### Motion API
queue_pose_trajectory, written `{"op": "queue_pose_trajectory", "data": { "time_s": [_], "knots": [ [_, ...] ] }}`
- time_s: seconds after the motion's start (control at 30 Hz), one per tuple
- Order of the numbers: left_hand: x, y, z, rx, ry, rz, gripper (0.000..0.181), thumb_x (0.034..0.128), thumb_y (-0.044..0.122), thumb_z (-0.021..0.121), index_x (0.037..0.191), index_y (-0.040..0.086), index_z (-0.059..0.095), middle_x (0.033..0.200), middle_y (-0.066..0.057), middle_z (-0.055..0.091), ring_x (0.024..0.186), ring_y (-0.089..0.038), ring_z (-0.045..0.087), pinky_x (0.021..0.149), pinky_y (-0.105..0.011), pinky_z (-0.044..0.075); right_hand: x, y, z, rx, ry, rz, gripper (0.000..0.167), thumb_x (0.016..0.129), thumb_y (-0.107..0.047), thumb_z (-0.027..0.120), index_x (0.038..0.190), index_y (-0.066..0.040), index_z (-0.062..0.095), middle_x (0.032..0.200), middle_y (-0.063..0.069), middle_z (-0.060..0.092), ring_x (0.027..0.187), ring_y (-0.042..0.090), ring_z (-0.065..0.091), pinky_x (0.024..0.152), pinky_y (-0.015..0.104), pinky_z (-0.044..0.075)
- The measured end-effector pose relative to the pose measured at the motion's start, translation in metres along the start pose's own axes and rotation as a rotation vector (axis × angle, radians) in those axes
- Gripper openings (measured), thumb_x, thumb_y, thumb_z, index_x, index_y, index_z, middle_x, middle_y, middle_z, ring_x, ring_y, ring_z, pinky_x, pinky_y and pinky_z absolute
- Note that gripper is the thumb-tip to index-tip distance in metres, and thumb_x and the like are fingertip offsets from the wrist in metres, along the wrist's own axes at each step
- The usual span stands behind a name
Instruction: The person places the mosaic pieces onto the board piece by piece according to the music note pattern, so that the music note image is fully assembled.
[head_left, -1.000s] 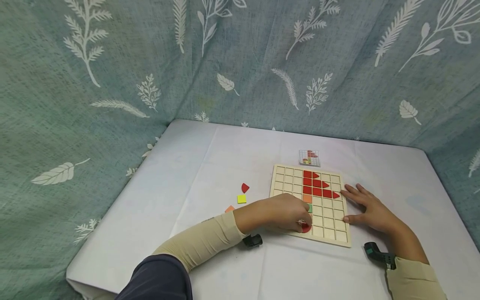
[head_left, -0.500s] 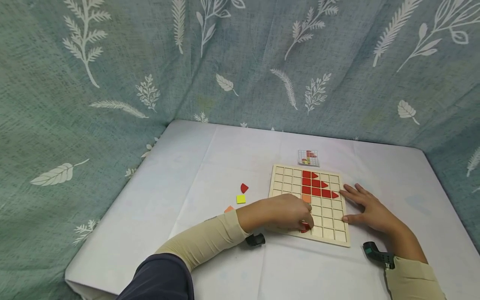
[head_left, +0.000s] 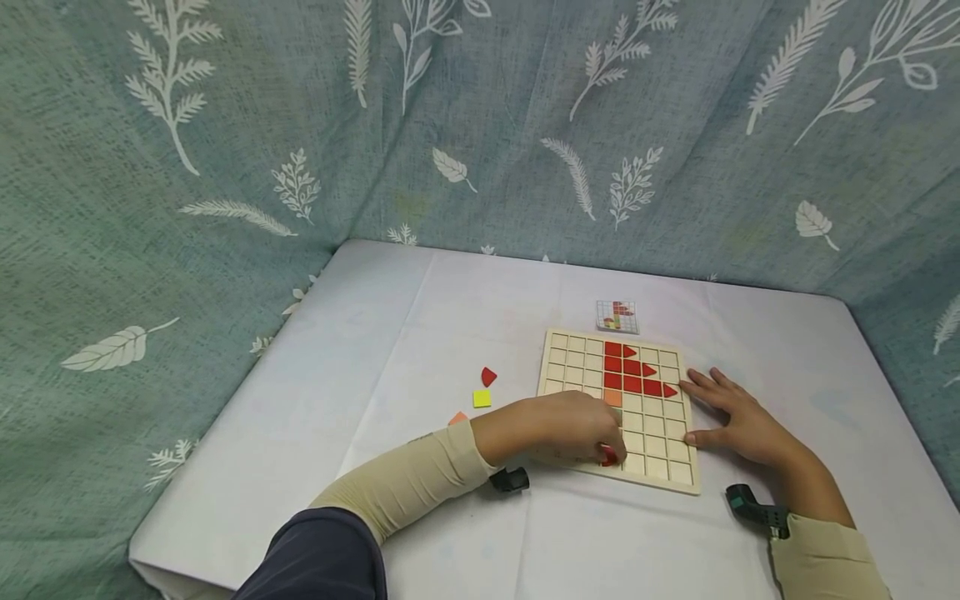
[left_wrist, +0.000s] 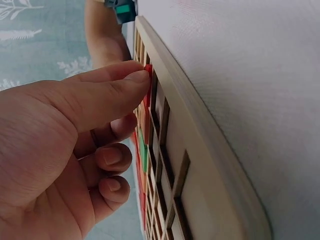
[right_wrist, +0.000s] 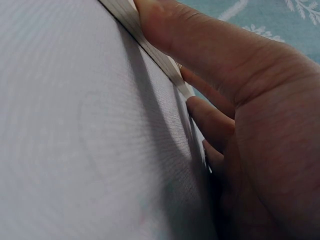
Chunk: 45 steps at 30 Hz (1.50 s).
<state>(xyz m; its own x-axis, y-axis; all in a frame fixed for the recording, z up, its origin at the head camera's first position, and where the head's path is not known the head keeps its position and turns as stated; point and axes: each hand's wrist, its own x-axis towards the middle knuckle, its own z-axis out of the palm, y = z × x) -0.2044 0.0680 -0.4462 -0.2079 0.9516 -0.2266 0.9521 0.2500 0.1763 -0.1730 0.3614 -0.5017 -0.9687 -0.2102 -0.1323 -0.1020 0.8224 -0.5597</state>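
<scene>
My left hand [head_left: 579, 427] reaches over the lower part of a wooden grid board [head_left: 678, 473]. Its thumb and index finger pinch a small red piece [head_left: 609, 456] in the bottom row; the left wrist view shows the piece's edge [left_wrist: 148, 85] at the fingertips. The other fingers are loosely curled. Red squares and red pointed pieces [head_left: 633, 383] fill part of the upper rows, with an orange square [head_left: 612, 397] below them. A green piece [left_wrist: 143, 152] shows in the left wrist view. My right hand [head_left: 742, 423], fingers spread, touches the board's right edge.
Left of the board lie a red rounded wedge [head_left: 488, 377], a yellow square [head_left: 482, 398] and an orange piece [head_left: 458, 418], partly behind the left forearm. A small pattern card [head_left: 617, 317] lies beyond the board. White cloth covers the table [head_left: 420, 333]; a leaf-patterned curtain [head_left: 480, 125] hangs behind.
The left hand and the red piece in its fingertips have shifted very slightly. The hand now covers more of the green square. The right hand stays at the board's edge.
</scene>
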Motion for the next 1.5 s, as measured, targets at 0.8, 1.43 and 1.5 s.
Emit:
{"op": "queue_pose_trajectory", "data": {
  "time_s": [0.8, 1.43, 1.5],
  "knots": [
    [-0.062, -0.048, 0.012, -0.093, 0.136, -0.134, 0.019, 0.0899, 0.024, 0.072, 0.108, 0.027, 0.074, 0.084, 0.016, 0.056, 0.076, 0.002, 0.052, 0.068, -0.018, 0.042, 0.000, -0.005, -0.001, 0.003, -0.009, 0.006, 0.102, 0.068, -0.055, 0.081, 0.149, -0.009, 0.039, 0.159, 0.014, 0.019, 0.145, 0.041, -0.003, 0.101, 0.073, 0.006],
    [-0.142, -0.103, 0.018, -0.135, 0.242, -0.443, 0.020, 0.0890, 0.010, 0.067, 0.105, 0.020, 0.075, 0.091, 0.011, 0.061, 0.080, -0.007, 0.054, 0.076, -0.025, 0.046, -0.001, -0.002, 0.001, 0.015, 0.004, -0.018, 0.101, 0.068, -0.052, 0.082, 0.148, -0.008, 0.040, 0.158, 0.015, 0.020, 0.145, 0.041, -0.002, 0.100, 0.074, 0.006],
    [-0.148, -0.105, 0.018, -0.125, 0.248, -0.468, 0.020, 0.0887, 0.010, 0.067, 0.104, 0.021, 0.075, 0.092, 0.010, 0.062, 0.082, -0.008, 0.055, 0.077, -0.026, 0.046, -0.001, -0.003, 0.000, 0.015, 0.007, -0.026, 0.100, 0.069, -0.051, 0.082, 0.148, -0.008, 0.040, 0.158, 0.016, 0.020, 0.145, 0.042, -0.002, 0.100, 0.074, 0.007]
  ]
}}
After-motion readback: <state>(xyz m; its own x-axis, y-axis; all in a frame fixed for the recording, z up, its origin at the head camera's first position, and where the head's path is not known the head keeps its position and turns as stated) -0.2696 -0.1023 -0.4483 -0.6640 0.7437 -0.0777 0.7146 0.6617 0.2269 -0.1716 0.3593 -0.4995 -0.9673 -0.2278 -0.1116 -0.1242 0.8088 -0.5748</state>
